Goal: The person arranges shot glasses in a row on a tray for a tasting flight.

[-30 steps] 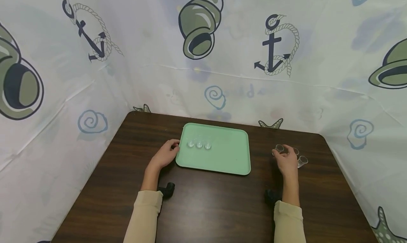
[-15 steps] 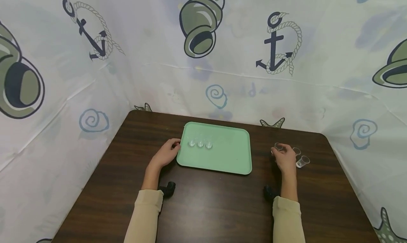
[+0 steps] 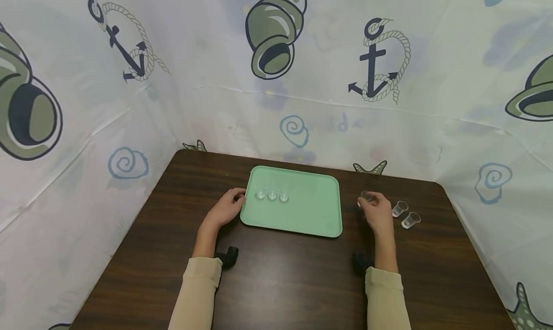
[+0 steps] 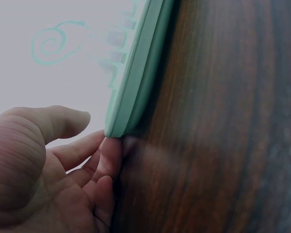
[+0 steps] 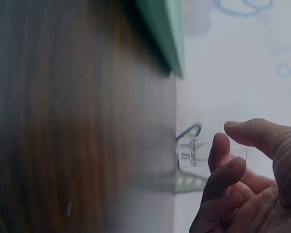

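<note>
My right hand (image 3: 380, 215) pinches a small clear shot glass (image 3: 366, 194) between thumb and fingers, to the right of the green tray (image 3: 308, 214). In the right wrist view, the shot glass (image 5: 194, 153) is partly hidden behind the fingers. Three similar shot glasses stand in a row on the tray's left half; the middle shot glass (image 3: 272, 195) is among them. My left hand (image 3: 224, 208) rests at the tray's left edge. The left wrist view shows its fingertips touching the tray's rim (image 4: 131, 97), the thumb held apart.
Two more clear shot glasses stand to the right of my right hand, a farther shot glass (image 3: 399, 209) and a nearer shot glass (image 3: 411, 220). Everything rests on a dark wooden table (image 3: 285, 282). A patterned white cloth (image 3: 328, 80) hangs behind the table.
My right hand has moved left with a shot glass, away from the two other glasses on the table, which now show fully. The left hand and tray stay in place.
</note>
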Tool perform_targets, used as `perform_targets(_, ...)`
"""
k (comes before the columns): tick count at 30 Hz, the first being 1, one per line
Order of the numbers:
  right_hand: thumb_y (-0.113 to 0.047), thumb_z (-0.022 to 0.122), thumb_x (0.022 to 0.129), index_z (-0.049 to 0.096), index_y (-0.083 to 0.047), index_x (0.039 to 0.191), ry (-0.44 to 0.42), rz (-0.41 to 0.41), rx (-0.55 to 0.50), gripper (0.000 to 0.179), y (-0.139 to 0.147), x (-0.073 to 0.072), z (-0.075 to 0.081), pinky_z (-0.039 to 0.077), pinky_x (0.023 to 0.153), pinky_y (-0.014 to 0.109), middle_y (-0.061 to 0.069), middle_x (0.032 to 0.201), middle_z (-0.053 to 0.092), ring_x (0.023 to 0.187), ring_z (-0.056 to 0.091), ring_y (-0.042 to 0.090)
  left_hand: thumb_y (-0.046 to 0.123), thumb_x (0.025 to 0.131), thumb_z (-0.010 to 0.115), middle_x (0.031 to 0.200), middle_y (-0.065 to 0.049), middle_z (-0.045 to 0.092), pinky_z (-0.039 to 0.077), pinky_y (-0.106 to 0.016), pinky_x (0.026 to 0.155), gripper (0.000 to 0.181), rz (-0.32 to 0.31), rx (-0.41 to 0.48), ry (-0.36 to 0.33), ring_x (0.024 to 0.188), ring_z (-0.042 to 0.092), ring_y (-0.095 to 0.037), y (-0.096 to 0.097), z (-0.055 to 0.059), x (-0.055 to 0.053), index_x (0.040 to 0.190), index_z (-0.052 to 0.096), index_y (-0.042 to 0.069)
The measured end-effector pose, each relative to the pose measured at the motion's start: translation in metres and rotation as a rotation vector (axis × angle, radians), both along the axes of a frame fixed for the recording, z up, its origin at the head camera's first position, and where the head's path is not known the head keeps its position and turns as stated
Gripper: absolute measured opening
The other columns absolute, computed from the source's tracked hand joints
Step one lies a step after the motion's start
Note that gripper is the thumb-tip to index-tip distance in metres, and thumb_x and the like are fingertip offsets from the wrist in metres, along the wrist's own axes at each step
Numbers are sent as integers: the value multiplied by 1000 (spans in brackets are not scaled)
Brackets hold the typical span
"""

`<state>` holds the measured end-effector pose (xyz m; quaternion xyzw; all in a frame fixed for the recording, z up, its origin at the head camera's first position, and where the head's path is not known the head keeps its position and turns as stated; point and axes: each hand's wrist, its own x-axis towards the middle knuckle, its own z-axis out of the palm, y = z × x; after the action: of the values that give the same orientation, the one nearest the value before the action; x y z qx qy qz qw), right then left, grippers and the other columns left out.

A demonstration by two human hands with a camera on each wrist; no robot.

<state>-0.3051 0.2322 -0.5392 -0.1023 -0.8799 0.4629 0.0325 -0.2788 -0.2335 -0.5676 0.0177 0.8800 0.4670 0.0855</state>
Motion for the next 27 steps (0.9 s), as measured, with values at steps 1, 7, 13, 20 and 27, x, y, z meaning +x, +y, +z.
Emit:
perform_targets(1,-32,69,105,62,-2,144,1,10,-6,50,-4,0,2,48,62,29,17,99,78,77,68,23,25,116,47,140,-21,56,48,-51,101,48,-3,2,4,115,56,-34,0,1,0,158,49,2)
perform_targets(7,-32,69,105,63,-5,142,39,69,-24,46,-28,2,14,46,66,30,15,96,77,81,66,22,17,113,53,139,-24,55,50,-51,99,48,-41,3,33,111,58,-33,0,4,1,156,48,-3)
perform_targets(13,-29,68,106,63,-2,141,79,122,-90,44,-52,3,23,45,64,29,15,93,75,84,66,33,15,113,53,142,-25,53,51,-52,100,48,-42,-8,27,115,59,-35,-2,5,0,158,46,-2)
perform_targets(20,-28,69,106,64,-5,142,66,164,-152,43,-81,6,23,47,71,33,13,91,74,101,67,46,17,113,53,144,-25,53,51,-52,101,49,-47,-9,23,117,59,-36,-1,2,0,159,45,0)
perform_targets(27,-32,69,106,63,-8,147,49,248,-149,48,-108,8,22,48,69,36,27,108,76,101,70,43,15,113,53,145,-25,53,52,-53,99,49,-51,-8,32,117,60,-36,-1,-1,2,159,45,-1)
